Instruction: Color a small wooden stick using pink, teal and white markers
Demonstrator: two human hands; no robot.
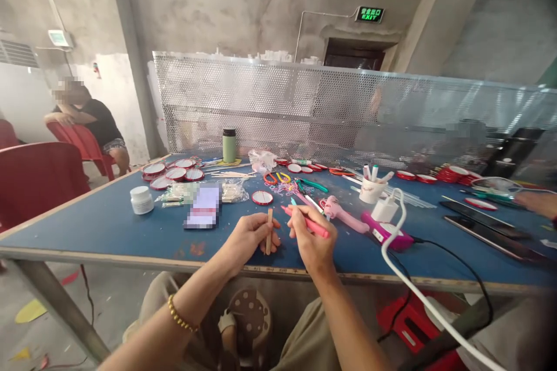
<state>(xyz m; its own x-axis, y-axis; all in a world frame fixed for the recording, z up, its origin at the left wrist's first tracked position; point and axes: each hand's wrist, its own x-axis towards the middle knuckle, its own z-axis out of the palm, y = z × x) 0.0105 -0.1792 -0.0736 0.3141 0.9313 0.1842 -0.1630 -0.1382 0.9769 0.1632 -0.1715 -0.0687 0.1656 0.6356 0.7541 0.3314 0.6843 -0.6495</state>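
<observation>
Near the table's front edge, my left hand [250, 237] is closed around a flat wooden stick [269, 232] held upright. Just to the right, my right hand [312, 237] grips a pink marker pen [317, 227] like a writing tool, its tip pointing left toward the stick but apart from it. Beyond the stick lies a round white disc with a red rim [262, 197]. A phone with a lit screen [203, 206] lies left of my hands. Past my right hand rests a pink tool-like object [346, 214].
Left stand a white jar [141, 200] and a green bottle [228, 146]. Pliers [314, 185] and pink strands lie mid-table. Right are a cup of markers [372, 188], a purple power strip [387, 232] with a white cable, and phones [483, 237]. Another person's hand [537, 203] is far right.
</observation>
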